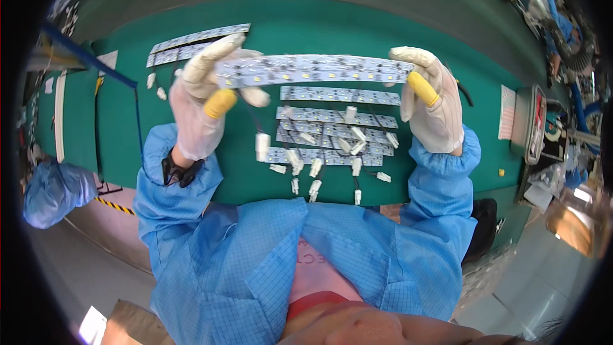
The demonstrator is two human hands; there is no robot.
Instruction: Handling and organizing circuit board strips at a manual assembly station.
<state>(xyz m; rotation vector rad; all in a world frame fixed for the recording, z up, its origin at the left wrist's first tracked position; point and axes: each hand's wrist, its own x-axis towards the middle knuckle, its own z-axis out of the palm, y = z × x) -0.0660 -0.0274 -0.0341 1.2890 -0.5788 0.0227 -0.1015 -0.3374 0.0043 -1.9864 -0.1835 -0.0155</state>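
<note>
An LED circuit board strip [313,69], long and white with a row of yellowish LEDs, is held up level above the bench. My left hand [214,83], in a white glove with a yellow thumb cover, grips its left end. My right hand [429,96], gloved the same way, pinches the right end. A dark cable with a white connector [262,147] hangs near the strip's left end. Below it, several more LED strips [338,95] lie stacked in rows, their white connectors [316,167] spread toward me.
Two more LED strips [199,38] rest at the back left of the green bench mat [319,25]. At the right stand a paper sheet [507,112] and a metal tray [531,124] with small items. A blue post [89,56] slants in at the left, near a blue sleeve [57,191].
</note>
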